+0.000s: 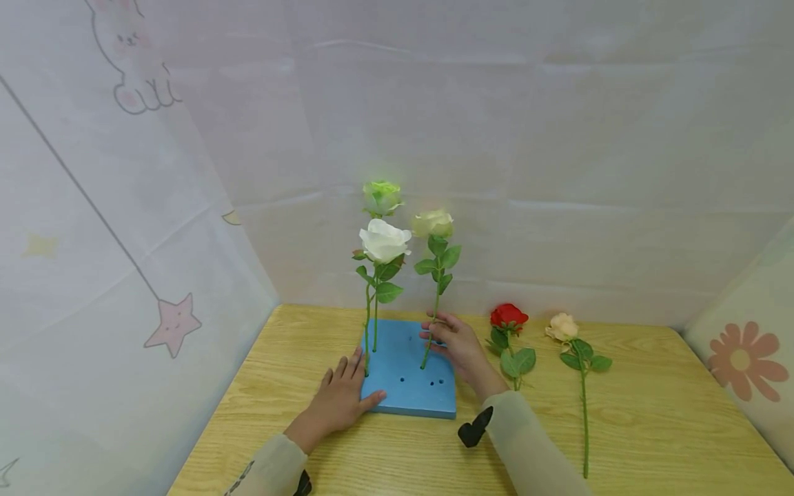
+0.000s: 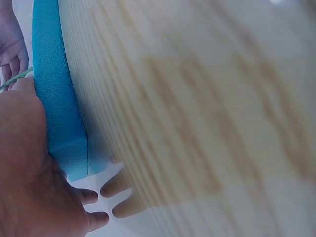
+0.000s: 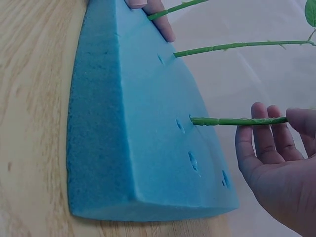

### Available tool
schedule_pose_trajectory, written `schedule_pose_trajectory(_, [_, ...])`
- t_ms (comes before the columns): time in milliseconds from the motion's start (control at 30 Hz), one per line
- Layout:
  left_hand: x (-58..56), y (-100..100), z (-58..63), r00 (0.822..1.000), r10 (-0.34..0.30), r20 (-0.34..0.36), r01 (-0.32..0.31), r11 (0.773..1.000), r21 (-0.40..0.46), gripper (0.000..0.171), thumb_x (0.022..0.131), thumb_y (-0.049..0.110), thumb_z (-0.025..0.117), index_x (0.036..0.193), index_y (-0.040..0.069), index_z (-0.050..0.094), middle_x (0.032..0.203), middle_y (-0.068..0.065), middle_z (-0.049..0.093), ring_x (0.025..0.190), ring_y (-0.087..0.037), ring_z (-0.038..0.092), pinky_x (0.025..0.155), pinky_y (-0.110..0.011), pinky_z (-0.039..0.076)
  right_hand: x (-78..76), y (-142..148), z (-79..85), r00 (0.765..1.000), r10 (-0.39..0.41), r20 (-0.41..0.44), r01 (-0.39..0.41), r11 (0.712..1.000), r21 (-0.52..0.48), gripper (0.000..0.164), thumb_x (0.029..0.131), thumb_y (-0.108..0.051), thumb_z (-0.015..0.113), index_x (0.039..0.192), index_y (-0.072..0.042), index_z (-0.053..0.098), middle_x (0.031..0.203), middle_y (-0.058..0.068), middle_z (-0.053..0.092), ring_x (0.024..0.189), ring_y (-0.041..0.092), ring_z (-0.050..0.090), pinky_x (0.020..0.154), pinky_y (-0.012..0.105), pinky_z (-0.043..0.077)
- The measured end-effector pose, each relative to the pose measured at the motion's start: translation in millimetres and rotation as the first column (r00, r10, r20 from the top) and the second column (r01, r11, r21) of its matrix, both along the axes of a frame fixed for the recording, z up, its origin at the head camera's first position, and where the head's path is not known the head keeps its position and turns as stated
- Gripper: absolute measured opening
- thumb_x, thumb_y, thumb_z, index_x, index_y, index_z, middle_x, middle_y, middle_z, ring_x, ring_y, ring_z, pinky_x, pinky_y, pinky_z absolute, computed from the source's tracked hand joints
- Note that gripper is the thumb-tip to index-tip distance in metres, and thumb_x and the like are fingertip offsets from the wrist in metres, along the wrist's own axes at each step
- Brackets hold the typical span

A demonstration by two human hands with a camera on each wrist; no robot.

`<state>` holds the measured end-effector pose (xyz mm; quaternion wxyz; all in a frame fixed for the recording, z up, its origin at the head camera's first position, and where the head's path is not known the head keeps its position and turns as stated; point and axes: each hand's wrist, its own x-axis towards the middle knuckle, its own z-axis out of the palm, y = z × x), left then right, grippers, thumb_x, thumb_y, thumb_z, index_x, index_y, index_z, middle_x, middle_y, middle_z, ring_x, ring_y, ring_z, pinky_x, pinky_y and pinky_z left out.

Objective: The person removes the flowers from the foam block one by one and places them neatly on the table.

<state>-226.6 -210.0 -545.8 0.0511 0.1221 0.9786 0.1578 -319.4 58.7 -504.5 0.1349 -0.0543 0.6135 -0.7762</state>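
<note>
A blue foam block [image 1: 406, 399] with several holes lies on the table. My left hand [image 1: 340, 396] rests along its left edge, fingers spread on the table and thumb over the front corner. With thumb and fingers, my right hand [image 1: 460, 348] pinches the green stem [image 3: 237, 121] of a cream rose [image 1: 433, 224]. This stem's lower end is at a hole in the block, and the rose leans slightly to the right. A white rose [image 1: 384, 241] and a green rose [image 1: 381, 198] stand in the block's left side, the green one behind.
On the table [image 1: 657, 413], right of the block, lie a red rose [image 1: 509, 317] and a peach rose [image 1: 562, 327], stems toward the front. The right forearm covers the red rose's lower stem. White printed cloth [image 1: 558, 138] hangs behind and at both sides.
</note>
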Motion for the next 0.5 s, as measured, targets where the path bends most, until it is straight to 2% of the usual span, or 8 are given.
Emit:
schedule_pose_trajectory(233, [0.6,0.2,0.9,1.0,-0.001,-0.006,0.001,1.0,-0.005,0.101,0.095,0.078,0.035,0.163,0.006,0.014,0.17,-0.011,0.006,0.153,-0.044,0.015,0.117,-0.068,0.019,1.0,-1.5,1.0,1.0,-0.018,-0.007,0.018,1.0,0.007,0.038,0.103,-0.005,0.059,0.14,-0.009,0.059,0.132,0.031,0.06,0.104,0.025,0.071,0.101,0.054,0.05])
schedule_pose_trajectory(500, [1.0,0.0,0.6,1.0,-0.004,-0.02,0.004,1.0,-0.005,0.1,0.096,0.077,0.035,0.163,0.006,0.015,0.17,-0.012,0.007,0.153,-0.045,0.016,0.116,-0.068,0.02,2.8,-1.8,5.2,0.998,-0.039,-0.04,0.04,0.999,0.023,0.036,0.102,-0.005,0.06,0.138,-0.01,0.061,0.131,0.032,0.061,0.104,0.029,0.071,0.097,0.051,0.054])
